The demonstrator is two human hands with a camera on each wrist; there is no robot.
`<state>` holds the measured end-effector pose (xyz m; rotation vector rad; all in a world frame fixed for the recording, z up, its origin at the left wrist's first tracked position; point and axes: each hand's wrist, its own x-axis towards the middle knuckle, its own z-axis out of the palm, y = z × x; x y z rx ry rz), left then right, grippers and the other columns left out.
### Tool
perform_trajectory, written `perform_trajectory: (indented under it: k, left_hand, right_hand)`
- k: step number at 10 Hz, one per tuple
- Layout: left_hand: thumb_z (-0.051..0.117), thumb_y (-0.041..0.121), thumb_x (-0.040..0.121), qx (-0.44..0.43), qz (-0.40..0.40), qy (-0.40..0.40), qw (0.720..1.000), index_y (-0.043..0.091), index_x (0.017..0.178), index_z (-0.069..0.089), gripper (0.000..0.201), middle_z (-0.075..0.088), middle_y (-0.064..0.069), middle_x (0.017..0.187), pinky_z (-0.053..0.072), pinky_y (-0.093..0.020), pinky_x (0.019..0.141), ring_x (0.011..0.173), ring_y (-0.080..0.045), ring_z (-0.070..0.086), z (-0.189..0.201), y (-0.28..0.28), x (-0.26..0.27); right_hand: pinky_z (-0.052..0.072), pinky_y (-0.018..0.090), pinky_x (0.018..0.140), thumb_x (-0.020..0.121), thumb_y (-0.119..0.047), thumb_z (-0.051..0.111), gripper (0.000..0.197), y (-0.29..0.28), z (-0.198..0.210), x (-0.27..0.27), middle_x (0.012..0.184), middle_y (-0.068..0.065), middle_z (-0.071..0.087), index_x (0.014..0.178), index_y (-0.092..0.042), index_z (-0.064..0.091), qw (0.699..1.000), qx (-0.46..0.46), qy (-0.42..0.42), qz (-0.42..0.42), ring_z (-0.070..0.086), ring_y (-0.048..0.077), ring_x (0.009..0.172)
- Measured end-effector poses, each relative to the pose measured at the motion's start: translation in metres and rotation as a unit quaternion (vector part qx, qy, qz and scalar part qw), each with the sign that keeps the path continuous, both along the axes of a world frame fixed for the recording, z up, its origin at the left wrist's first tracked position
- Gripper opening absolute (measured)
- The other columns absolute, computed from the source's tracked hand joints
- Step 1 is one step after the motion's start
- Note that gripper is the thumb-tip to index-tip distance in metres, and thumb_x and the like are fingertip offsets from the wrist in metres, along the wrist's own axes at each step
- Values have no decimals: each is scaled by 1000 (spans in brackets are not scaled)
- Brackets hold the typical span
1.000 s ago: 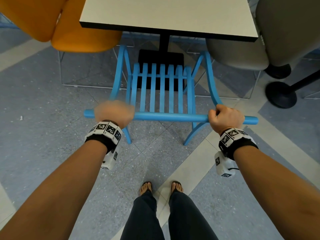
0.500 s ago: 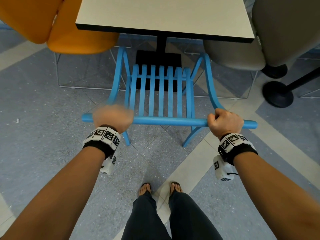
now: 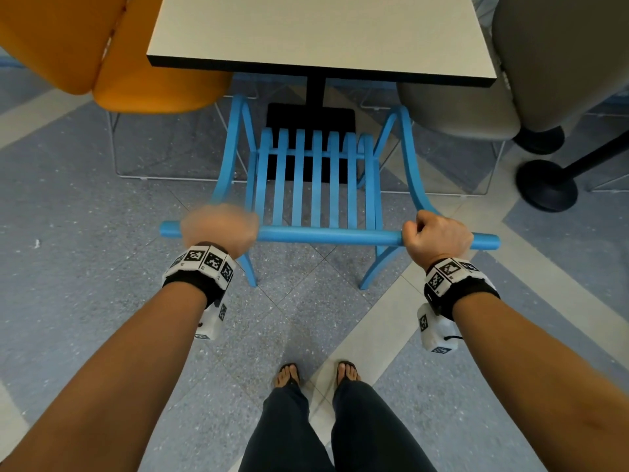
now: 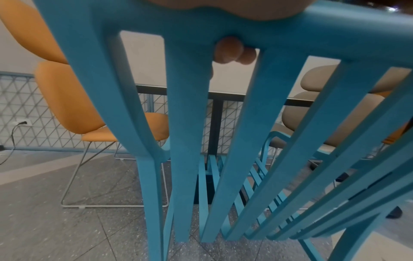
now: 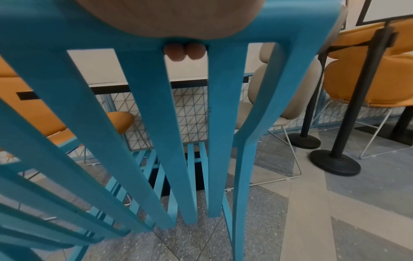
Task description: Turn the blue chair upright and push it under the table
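Observation:
The blue chair [image 3: 316,185] stands upright on the floor, its slatted seat facing the white table [image 3: 320,32] and its front reaching the table's near edge. My left hand [image 3: 219,229] grips the left part of the chair's top rail [image 3: 326,236]; my right hand [image 3: 437,237] grips the right part. In the left wrist view, fingertips [image 4: 234,51] curl under the rail above the blue back slats [image 4: 187,141]. The right wrist view shows two fingertips [image 5: 184,51] wrapped under the rail between slats [image 5: 156,132].
An orange chair [image 3: 112,56] stands left of the table and a grey chair [image 3: 510,80] right of it. The table's black pedestal base [image 3: 311,117] lies ahead of the blue seat. Black stanchion bases [image 3: 546,185] stand at the right. My feet [image 3: 316,374] are behind the chair.
The chair has slid a little forward toward the table, with both hands still holding the top rail. The left hand is motion-blurred throughout.

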<state>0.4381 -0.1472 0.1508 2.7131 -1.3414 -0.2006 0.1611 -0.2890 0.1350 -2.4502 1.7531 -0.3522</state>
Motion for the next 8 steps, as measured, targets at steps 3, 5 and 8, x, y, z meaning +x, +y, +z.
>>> perform_trajectory:
  k: [3, 5, 8]
  left_hand:
    - [45, 34, 81, -44, 10, 17, 999, 10, 59, 64, 37, 49, -6, 47, 28, -24, 50, 48, -26, 46, -2, 4, 1]
    - [54, 32, 79, -149, -6, 68, 987, 12, 71, 66, 25, 61, -4, 63, 41, -31, 63, 58, -22, 48, 4, 12, -11]
    - [50, 34, 72, -229, -79, 83, 967, 17, 88, 61, 26, 63, -5, 87, 41, -33, 74, 84, -25, 55, 9, 80, -32]
  right_hand:
    - [24, 25, 51, 68, -40, 32, 35, 0, 2, -4, 47, 5, 45, 53, -12, 48, 998, -18, -48, 23, 39, 26, 44]
    - [33, 30, 57, 72, -36, 40, 27, 8, 3, -10, 60, 5, 54, 64, -12, 49, 996, -23, -81, 31, 43, 23, 51]
    - [33, 39, 81, 73, -40, 42, 35, 99, 5, -21, 102, 9, 56, 97, -16, 50, 995, -19, -69, 71, 48, 26, 94]
